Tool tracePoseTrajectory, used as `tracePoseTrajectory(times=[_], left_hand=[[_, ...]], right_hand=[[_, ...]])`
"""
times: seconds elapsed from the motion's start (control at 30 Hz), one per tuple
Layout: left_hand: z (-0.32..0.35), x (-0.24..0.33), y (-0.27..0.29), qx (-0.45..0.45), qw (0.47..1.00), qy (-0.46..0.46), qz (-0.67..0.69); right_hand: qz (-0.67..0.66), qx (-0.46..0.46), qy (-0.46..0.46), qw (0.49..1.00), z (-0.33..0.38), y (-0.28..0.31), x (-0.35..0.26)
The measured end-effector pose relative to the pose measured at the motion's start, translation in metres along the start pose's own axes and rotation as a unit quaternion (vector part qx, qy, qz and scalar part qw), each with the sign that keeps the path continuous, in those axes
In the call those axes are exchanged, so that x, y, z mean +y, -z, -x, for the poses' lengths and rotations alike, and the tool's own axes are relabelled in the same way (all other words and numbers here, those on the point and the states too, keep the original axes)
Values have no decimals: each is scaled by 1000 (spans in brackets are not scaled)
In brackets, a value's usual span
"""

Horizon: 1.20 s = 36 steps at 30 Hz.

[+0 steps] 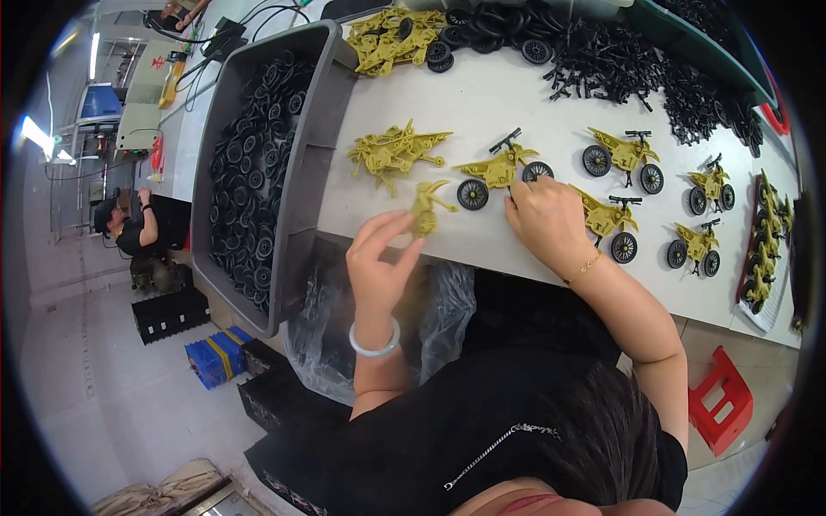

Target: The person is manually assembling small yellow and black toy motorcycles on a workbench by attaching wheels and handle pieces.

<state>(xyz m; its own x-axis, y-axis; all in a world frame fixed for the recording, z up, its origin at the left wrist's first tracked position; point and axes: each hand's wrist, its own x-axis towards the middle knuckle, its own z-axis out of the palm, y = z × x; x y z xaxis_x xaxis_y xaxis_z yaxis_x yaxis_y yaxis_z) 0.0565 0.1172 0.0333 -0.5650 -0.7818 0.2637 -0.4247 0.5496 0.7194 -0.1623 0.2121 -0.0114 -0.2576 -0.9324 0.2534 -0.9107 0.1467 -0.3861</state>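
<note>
My left hand (pixel 383 258), with a pale bangle at the wrist, pinches a slightly blurred yellow-green toy motorcycle body (pixel 424 211) above the table's near edge. My right hand (pixel 551 219) is closed beside the front wheel of a wheeled toy motorcycle (pixel 497 170); its fingertips are hidden, so what they grip cannot be made out. Another toy motorcycle (pixel 609 217) is partly covered by that hand. Beyond my left hand lies a small pile of yellow-green bodies (pixel 391 153) without wheels.
A grey bin (pixel 301 172) of black wheels (pixel 256 176) stands at the left. Yellow-green parts (pixel 391 43), tyres (pixel 508 26) and black handlebar-like pieces (pixel 611 64) line the far side. More toy motorcycles (pixel 710 185) and a filled tray (pixel 764 249) are at right. A red stool (pixel 721 400) stands below.
</note>
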Motion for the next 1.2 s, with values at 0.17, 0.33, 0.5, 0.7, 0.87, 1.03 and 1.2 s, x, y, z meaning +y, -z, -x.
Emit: tracePoseTrajectory(times=[0.17,0.33,0.5,0.7,0.87,1.03,1.2], left_hand=[[-16,24,-39,-45,996,-64,-45],[-17,19,-66,-54,991,-101,-65],[-15,20,-67,-80,990,-90,-69],[-6,26,-69,-67,992,-70,-86],[0,31,-67,-37,991,-60,-116],[4,27,-70,-9,991,-63,-116],[4,31,-71,-13,991,-55,-122]], right_hand=[[-18,30,19,999,24,-4,-12],[-49,80,70,993,36,-3,-10],[-73,93,57,991,42,-7,-7],[-68,88,63,992,46,-10,-4],[-74,91,70,991,44,-10,-5],[-74,86,68,991,45,-10,-4],[-77,97,77,989,41,-8,-6]])
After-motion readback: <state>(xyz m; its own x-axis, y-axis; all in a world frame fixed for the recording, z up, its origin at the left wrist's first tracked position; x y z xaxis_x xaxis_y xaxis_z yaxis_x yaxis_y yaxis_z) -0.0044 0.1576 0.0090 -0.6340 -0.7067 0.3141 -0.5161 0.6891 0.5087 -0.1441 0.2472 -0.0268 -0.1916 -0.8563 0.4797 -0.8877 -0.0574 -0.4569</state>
